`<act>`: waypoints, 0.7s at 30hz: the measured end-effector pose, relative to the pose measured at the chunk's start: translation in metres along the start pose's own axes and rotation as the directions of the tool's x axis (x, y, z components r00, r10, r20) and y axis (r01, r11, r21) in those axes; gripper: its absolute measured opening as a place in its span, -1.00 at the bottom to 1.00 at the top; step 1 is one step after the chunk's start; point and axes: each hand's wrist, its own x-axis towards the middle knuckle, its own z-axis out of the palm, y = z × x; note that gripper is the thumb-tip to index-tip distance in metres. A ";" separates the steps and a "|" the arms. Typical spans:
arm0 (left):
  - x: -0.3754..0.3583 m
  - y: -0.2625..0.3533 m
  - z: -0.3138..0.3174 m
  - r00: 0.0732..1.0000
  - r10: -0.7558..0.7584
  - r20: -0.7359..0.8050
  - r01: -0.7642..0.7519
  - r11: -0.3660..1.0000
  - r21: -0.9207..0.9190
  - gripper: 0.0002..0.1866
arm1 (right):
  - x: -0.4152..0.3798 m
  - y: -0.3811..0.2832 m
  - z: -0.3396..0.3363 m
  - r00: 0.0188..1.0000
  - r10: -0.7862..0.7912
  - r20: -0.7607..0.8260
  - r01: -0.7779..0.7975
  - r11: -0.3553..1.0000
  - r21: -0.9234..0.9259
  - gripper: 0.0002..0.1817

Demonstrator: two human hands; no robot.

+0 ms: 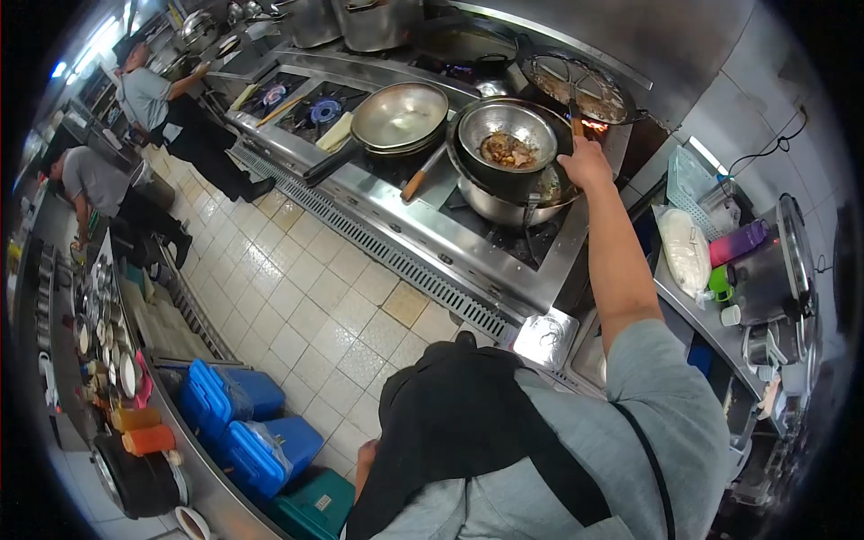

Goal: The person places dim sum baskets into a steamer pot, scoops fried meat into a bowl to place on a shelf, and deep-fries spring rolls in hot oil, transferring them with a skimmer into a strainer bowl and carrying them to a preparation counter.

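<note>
My right hand is closed around the wooden handle of a cooking utensil, arm stretched out over the stove. The utensil's metal part reaches into a dark wok of browned food at the back right, with flame under its near edge. Just left of that hand, a metal bowl with dark food scraps in it sits on stacked pans above a steel pot. Low beside my black apron hangs my left hand, mostly hidden, its fingers not clear.
Stacked frying pans and a wooden handle lie along the stove front. On the right, a shelf bears a white bag and a large pot. Blue bins stand at lower left. Two people work further left.
</note>
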 end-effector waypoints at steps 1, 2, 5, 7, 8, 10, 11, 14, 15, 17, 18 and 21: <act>0.006 0.015 0.013 0.979 -0.199 0.039 0.203 0.963 -0.177 -0.59 | 0.010 0.001 0.000 1.000 -0.002 -0.011 0.002 1.000 0.002 -0.42; 0.003 0.026 0.019 0.979 -0.199 0.043 0.203 0.967 -0.156 -0.58 | 0.025 0.009 0.006 1.000 0.001 -0.002 -0.001 1.000 -0.005 -0.42; -0.002 0.079 0.012 0.993 -0.115 0.036 0.119 0.986 -0.117 -0.56 | 0.066 0.029 0.022 0.998 0.068 -0.001 -0.068 0.995 -0.076 -0.50; -0.002 0.111 -0.007 0.995 -0.090 0.039 0.095 0.985 -0.144 -0.54 | 0.069 0.044 0.020 0.998 0.043 -0.038 -0.042 0.999 0.022 -0.48; -0.003 0.130 -0.019 0.994 -0.098 0.040 0.104 0.979 -0.178 -0.53 | 0.069 0.056 0.020 0.997 0.016 -0.078 -0.007 0.994 0.113 -0.47; -0.006 0.175 -0.046 0.989 -0.143 0.048 0.150 0.950 -0.273 -0.51 | 0.064 0.083 0.019 0.962 -0.117 -0.247 0.147 0.984 0.102 -0.43; -0.004 0.191 -0.058 0.981 -0.190 0.049 0.195 0.918 -0.344 -0.50 | 0.056 0.091 0.009 0.986 -0.032 -0.165 0.098 0.907 0.410 -0.41; 0.004 0.223 -0.085 0.932 -0.361 0.018 0.292 0.723 -0.626 -0.47 | 0.014 0.092 -0.031 0.994 0.104 0.018 -0.076 0.590 0.804 -0.40; 0.010 0.229 -0.088 0.935 -0.354 0.025 0.293 0.732 -0.616 -0.47 | 0.004 0.088 -0.042 0.983 0.149 0.106 -0.159 0.405 0.900 -0.40; 0.016 0.239 -0.095 0.931 -0.364 -0.005 0.281 0.726 -0.627 -0.47 | -0.001 0.088 -0.050 0.982 0.165 0.093 -0.152 0.388 0.909 -0.47; 0.018 0.245 -0.097 0.932 -0.363 -0.002 0.283 0.731 -0.621 -0.47 | -0.002 0.088 -0.050 0.982 0.166 0.087 -0.145 0.373 0.916 -0.55; 0.025 0.255 -0.095 0.948 -0.315 0.034 0.282 0.789 -0.547 -0.46 | 0.006 0.084 -0.043 0.978 0.135 0.162 -0.188 0.220 0.957 -0.69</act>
